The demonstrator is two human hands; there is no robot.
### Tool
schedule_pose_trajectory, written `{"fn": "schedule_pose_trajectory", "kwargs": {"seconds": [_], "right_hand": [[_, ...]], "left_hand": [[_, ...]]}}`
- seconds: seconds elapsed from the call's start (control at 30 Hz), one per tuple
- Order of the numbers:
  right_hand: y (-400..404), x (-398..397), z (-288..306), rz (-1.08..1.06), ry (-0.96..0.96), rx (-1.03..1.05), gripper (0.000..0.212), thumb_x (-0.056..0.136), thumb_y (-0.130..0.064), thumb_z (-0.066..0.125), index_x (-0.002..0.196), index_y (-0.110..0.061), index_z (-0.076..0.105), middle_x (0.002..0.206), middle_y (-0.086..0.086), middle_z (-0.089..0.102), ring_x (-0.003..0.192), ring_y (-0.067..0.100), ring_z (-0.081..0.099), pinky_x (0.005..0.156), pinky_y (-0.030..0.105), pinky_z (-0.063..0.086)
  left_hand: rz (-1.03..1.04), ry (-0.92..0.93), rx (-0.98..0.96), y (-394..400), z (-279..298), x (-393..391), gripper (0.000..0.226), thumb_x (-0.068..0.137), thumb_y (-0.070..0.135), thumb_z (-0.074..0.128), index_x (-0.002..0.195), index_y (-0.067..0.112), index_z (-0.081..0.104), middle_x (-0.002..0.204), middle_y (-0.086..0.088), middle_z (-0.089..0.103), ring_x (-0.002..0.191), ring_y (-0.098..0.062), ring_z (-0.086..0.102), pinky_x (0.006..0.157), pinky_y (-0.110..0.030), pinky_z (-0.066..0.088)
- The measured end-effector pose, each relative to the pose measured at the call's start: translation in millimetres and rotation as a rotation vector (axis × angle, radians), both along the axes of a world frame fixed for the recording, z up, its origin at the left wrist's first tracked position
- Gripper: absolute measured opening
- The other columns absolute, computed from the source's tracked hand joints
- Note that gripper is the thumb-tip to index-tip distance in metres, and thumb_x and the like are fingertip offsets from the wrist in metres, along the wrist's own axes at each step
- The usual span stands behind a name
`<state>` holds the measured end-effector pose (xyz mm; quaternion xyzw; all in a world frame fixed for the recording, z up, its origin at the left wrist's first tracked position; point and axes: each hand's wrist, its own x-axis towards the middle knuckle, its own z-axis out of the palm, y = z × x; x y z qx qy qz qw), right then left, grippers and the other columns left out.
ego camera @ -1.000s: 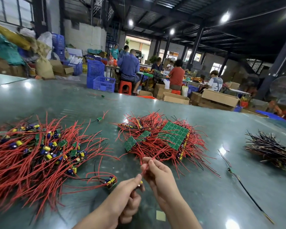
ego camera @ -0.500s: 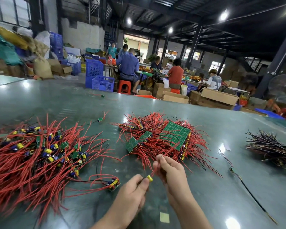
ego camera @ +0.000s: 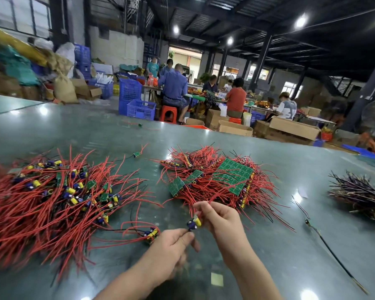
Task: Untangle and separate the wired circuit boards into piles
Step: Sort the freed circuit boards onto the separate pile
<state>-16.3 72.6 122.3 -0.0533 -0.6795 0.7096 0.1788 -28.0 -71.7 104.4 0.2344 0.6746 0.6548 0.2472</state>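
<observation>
Above the table (ego camera: 268,245), both hands pinching one small board (ego camera: 194,222), left hand (ego camera: 171,252), right hand (ego camera: 220,219).

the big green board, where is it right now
In the head view it lies tilted on top of the middle pile of red wires, right of centre: big green board, beyond the right hand, with two smaller boards to its left.

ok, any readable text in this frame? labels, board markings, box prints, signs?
None readable.
Large green board on the middle pile: pale markings, too small to read.
Small green boards beside it: the same.
Cardboard boxes past the table: no print legible.
Blue crates: no label visible.
Small component between the hands: blurred, no marking legible.
</observation>
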Motion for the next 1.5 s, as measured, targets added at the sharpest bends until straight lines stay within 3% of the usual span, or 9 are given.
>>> {"fn": "schedule_pose_trajectory", "kwargs": {"seconds": [0.2,0.37,0.53,0.73,0.83,1.0,1.2,1.4,1.5], "right_hand": [[6.5,-2.6,-4.1,-0.035,-0.049,0.003,0.024,0.086,-0.013,0.061,0.067,-0.013,0.075,0.058,-0.002,0.062,0.052,0.005,0.054,0.055,0.016,0.046],[16.3,-4.6,-8.0,-0.187,-0.027,0.273,0.027,0.088,-0.012,0.063,0.065,-0.022,0.073,0.054,-0.005,0.057,0.05,0.004,0.047,0.056,0.018,0.04],[26.5,-2.2,-1.9,-0.164,-0.035,0.031,0.027,0.089,-0.009,0.059,0.068,-0.014,0.075,0.058,-0.004,0.061,0.051,0.004,0.048,0.055,0.014,0.044],[25.4,-2.0,6.0,0.005,-0.17,-0.778,0.022,0.092,-0.01,0.051,0.077,-0.003,0.066,0.052,0.003,0.058,0.037,0.005,0.049,0.039,0.015,0.046],[31.6,-0.5,3.9,-0.116,-0.051,-0.459,0.025,0.088,-0.009,0.059,0.069,-0.008,0.075,0.06,0.003,0.064,0.048,0.005,0.054,0.048,0.015,0.049],[34.3,-3.8,-1.3,-0.202,0.032,-0.287,0.021,0.085,-0.006,0.063,0.07,-0.011,0.077,0.064,0.0,0.066,0.054,0.004,0.056,0.053,0.014,0.05],[46.6,-2.4,0.4,-0.025,-0.069,-0.426,0.021,0.085,-0.011,0.059,0.075,-0.005,0.077,0.071,0.008,0.07,0.059,0.01,0.064,0.056,0.019,0.054],[44.0,-2.1,6.4,0.083,0.007,-0.613,0.019,0.083,-0.013,0.054,0.075,-0.004,0.069,0.063,0.006,0.063,0.051,0.01,0.058,0.053,0.02,0.054],[51.8,5.6,9.6,0.038,0.076,-0.182,0.021,0.084,-0.012,0.057,0.069,-0.009,0.071,0.063,0.002,0.066,0.056,0.008,0.059,0.056,0.017,0.051]], "left_hand": [[-0.206,-0.437,0.074,-4.6,6.0,-1.8,0.034,0.095,0.032,0.042,0.068,0.016,0.054,0.044,0.006,0.022,0.032,-0.003,0.015,0.036,-0.005,0.018],[0.189,0.5,-0.488,2.9,-14.7,-0.8,0.039,0.1,0.036,0.036,0.064,0.022,0.039,0.057,0.002,0.048,0.06,-0.013,0.053,0.062,-0.032,0.039],[0.296,0.825,-0.828,-4.0,-19.3,-4.2,0.038,0.097,0.052,0.02,0.078,0.025,0.038,0.077,-0.002,0.061,0.081,-0.021,0.062,0.07,-0.035,0.047],[-0.147,-0.203,0.05,-2.4,4.6,-3.7,0.049,0.096,0.041,0.037,0.052,0.021,0.043,0.044,0.006,0.022,0.035,-0.008,0.015,0.038,-0.014,0.017],[-0.179,-0.293,0.027,-11.2,8.9,-8.0,0.049,0.095,0.044,0.036,0.053,0.021,0.044,0.043,0.006,0.021,0.033,-0.006,0.014,0.037,-0.01,0.015],[0.252,0.686,-0.639,-19.8,-0.4,-14.1,0.042,0.098,0.046,0.032,0.066,0.02,0.038,0.06,-0.001,0.053,0.068,-0.02,0.058,0.064,-0.036,0.042],[0.489,0.972,-0.853,-32.1,-6.8,-29.5,0.075,0.07,0.072,-0.008,0.069,0.019,0.045,0.057,0.0,0.055,0.066,-0.013,0.062,0.057,-0.027,0.041],[0.365,0.357,-0.31,-30.1,2.5,-35.1,0.073,0.083,0.073,0.035,0.038,0.016,0.026,0.036,0.007,0.02,0.036,-0.013,0.021,0.045,-0.026,0.017],[0.211,0.035,-0.163,-32.8,7.1,-41.4,0.063,0.093,0.045,0.045,0.039,0.02,0.023,0.036,0.004,0.017,0.03,-0.01,0.013,0.04,-0.015,0.009]]}}
